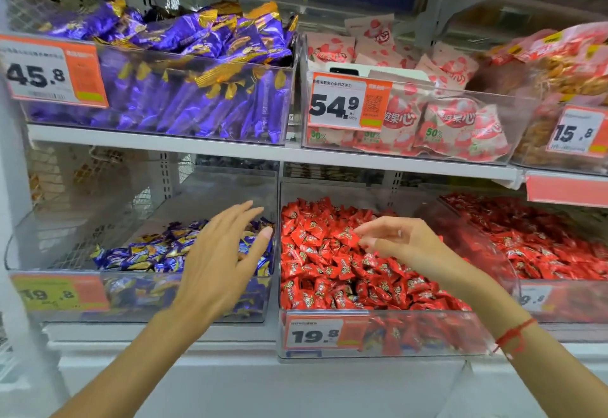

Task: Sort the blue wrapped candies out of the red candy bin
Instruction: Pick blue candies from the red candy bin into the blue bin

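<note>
White store shelving (230, 149) is filling the view, with clear plastic bins sitting in two rows and orange price tags hanging on their fronts. On the lower row, the red candy bin (381, 335) is standing directly under the right hand (394, 239), heaped with red wrapped candies (332, 272); its tag (314, 335) is reading 19.8. The right hand is reaching over the heap with its fingers curled downward, the thumb and fingertips touching the red wrappers at the top of the pile; whether they are pinching a piece cannot be told. A red string bracelet (513, 335) is circling that wrist. Just to the left of that hand, across the bin walls, the left hand (220, 259) is hovering with its fingers spread and straight, holding nothing, above the neighbouring clear bin (39, 253), where the blue wrapped candies (144, 253) are lying in a shallow layer beneath and beyond its palm. No blue piece is showing plainly on top of the red heap, though something bluish is showing through the bin's front wall beside the tag. To the right of the right hand, another bin of red candies (543, 246) is standing. Above both hands, the upper shelf is carrying purple and gold packets (184, 35), pink strawberry-printed bags (454, 121) and, at the far right, a bin of brown snacks (559, 81).
</note>
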`<act>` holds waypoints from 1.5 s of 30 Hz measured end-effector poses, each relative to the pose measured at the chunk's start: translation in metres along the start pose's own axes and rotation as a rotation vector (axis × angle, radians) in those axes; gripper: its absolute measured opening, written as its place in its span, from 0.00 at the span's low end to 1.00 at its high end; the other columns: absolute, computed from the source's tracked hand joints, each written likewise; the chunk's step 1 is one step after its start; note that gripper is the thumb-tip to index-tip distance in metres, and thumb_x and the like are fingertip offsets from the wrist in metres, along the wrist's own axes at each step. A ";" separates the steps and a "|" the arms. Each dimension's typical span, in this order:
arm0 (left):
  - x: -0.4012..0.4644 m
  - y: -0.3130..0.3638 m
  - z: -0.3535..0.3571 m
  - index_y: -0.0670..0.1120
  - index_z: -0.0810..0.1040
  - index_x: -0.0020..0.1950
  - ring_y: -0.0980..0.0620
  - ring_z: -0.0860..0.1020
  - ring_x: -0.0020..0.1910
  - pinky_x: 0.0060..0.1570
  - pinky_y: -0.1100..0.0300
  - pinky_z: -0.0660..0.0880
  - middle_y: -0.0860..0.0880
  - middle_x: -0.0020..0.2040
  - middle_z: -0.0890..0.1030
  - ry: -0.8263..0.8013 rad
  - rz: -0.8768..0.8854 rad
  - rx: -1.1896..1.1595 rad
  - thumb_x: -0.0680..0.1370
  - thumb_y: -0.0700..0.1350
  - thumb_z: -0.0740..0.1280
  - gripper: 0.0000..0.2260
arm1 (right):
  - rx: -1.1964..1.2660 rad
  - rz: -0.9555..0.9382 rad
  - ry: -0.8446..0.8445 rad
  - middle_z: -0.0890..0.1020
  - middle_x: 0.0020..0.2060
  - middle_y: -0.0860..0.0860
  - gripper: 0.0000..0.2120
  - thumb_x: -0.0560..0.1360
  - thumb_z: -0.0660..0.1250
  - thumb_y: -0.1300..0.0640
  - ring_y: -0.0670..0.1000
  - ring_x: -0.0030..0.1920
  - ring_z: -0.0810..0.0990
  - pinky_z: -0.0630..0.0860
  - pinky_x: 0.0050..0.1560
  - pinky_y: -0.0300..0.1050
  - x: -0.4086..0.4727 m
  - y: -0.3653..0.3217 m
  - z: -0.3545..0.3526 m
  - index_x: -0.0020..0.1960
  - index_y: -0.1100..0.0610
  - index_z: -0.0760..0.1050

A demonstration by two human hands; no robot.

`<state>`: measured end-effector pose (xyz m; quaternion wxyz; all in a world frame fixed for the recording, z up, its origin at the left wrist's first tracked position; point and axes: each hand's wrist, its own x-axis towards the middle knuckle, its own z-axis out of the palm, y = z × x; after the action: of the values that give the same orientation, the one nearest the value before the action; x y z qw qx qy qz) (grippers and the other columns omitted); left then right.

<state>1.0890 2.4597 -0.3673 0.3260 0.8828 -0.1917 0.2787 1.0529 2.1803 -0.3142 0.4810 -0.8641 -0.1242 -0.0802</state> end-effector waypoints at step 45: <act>-0.008 0.033 0.037 0.49 0.82 0.48 0.53 0.77 0.51 0.65 0.55 0.64 0.56 0.49 0.81 -0.066 0.445 0.238 0.78 0.51 0.58 0.13 | -0.336 0.022 -0.486 0.83 0.51 0.49 0.18 0.69 0.77 0.59 0.46 0.44 0.80 0.76 0.45 0.36 0.010 0.034 -0.006 0.57 0.49 0.81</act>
<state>1.0796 2.4122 -0.3803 0.1440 0.8596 -0.3575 0.3354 1.0724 2.1589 -0.3362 0.2884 -0.9268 -0.2111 0.1149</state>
